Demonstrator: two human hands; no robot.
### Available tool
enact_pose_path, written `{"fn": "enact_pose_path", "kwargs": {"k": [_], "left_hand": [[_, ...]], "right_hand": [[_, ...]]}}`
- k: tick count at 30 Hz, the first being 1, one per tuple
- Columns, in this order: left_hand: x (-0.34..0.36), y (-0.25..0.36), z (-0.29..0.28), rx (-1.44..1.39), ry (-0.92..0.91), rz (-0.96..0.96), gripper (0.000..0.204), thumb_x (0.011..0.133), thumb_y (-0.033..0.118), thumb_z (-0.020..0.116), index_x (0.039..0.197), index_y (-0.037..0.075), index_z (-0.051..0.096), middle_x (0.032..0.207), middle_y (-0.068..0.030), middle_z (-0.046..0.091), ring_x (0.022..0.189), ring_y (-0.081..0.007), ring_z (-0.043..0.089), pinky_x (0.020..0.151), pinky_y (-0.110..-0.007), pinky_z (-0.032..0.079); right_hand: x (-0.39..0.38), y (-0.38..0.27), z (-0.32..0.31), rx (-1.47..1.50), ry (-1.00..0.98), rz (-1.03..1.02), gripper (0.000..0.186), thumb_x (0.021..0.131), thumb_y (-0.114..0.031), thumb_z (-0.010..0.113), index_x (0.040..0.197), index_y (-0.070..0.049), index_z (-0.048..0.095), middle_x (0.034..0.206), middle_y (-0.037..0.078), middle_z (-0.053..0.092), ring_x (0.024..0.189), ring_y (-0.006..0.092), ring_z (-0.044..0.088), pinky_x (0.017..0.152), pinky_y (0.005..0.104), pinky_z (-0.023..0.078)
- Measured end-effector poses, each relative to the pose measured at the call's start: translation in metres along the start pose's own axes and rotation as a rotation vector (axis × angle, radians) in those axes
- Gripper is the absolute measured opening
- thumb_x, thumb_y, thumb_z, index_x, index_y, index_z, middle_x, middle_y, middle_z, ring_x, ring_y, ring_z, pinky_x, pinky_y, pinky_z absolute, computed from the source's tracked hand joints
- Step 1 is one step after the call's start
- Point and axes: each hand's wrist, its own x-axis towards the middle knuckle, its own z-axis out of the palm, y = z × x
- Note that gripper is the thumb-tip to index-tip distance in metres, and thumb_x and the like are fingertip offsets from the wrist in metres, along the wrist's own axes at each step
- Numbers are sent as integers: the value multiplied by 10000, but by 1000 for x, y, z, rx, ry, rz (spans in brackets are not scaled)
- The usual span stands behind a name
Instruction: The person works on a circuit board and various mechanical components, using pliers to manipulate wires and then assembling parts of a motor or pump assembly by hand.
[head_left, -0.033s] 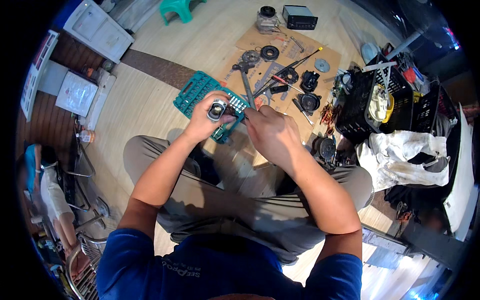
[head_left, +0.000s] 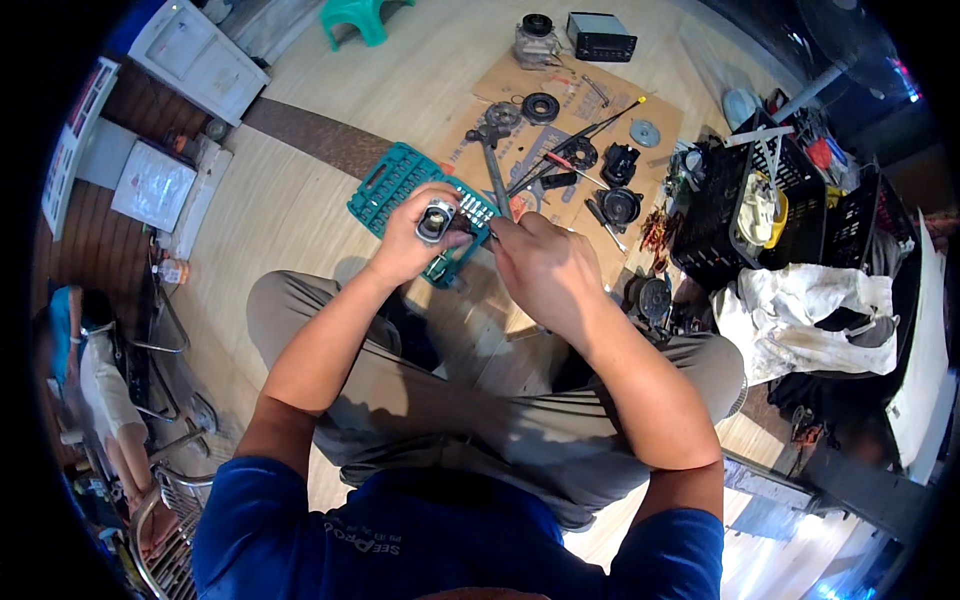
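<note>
Small metal cylinder (head_left: 436,220) gripped in left hand (head_left: 415,240) fingers — right hand (head_left: 545,270) fingertips touching.

A single head-worn fisheye view looks steeply down, close over the person's lap, onto the pale wooden floor (head_left: 300,200) ahead.

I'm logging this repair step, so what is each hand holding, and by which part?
The left hand grips a small silvery cylindrical part around its body. The right hand pinches a thin tool at its near end; what kind cannot be told.
</note>
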Motion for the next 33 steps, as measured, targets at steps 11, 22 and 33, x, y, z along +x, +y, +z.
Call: {"fn": "enact_pose_path", "kwargs": {"k": [11, 22, 33], "left_hand": [[-2, -5, -2, 20, 63, 44, 422, 613, 107, 841, 935, 49, 574, 1043, -108, 583, 998, -240, 558, 867, -338, 440], [-3, 7, -9, -153, 37, 0, 402, 692, -22, 759, 1005, 54, 518, 1160, -122, 509, 1069, -231, 550, 905, -374, 476], [-2, 8, -9, -103, 68, 66, 379, 715, -19, 741, 1007, 48, 509, 1159, -128, 513, 1122, -248, 518, 933, -383, 461]], "right_hand": [[-1, -4, -1, 52, 20, 26, 190, 787, -94, 630, 968, -41, 605, 749, 133, 568, 618, 324, 593, 551, 405, 488], [-1, -5, -5, 133, 60, 4, 153, 766, -121, 642, 878, -47, 569, 770, 152, 568, 634, 353, 600, 566, 429, 503], [-1, -6, -8, 161, 40, 36, 189, 755, -115, 665, 927, -47, 626, 799, 137, 588, 675, 345, 613, 587, 406, 513]]}}
